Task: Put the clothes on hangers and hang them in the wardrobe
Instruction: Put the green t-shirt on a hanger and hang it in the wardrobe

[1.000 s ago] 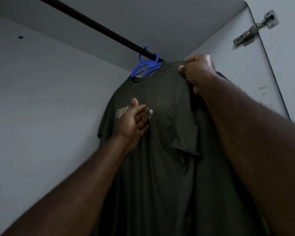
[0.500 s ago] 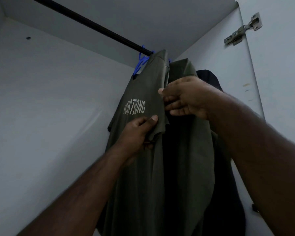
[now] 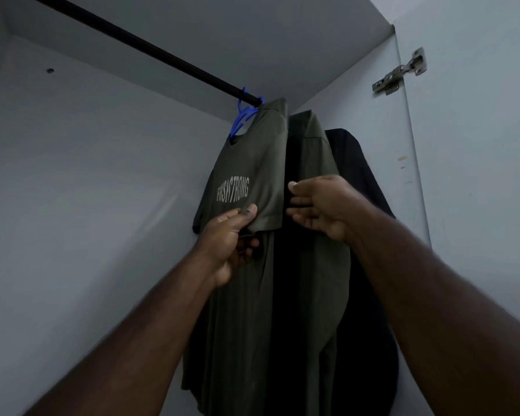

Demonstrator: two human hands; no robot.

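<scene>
Under the rail [image 3: 150,49], a green tee [image 3: 252,163] hangs on a blue hanger [image 3: 242,117] at the wardrobe's right end, task near done.

Left hand [image 3: 228,241] pinches the tee's sleeve hem; right hand [image 3: 321,205] hovers beside it, fingers loosely parted, holding nothing. A hard tug on the sleeve could drag the tee off the hanger, or unhook the hanger itself. Count: three garments on the rail — this tee, a second green one [image 3: 315,181], a dark one [image 3: 360,181] — one hanger visible, one hinge [image 3: 400,75].
</scene>
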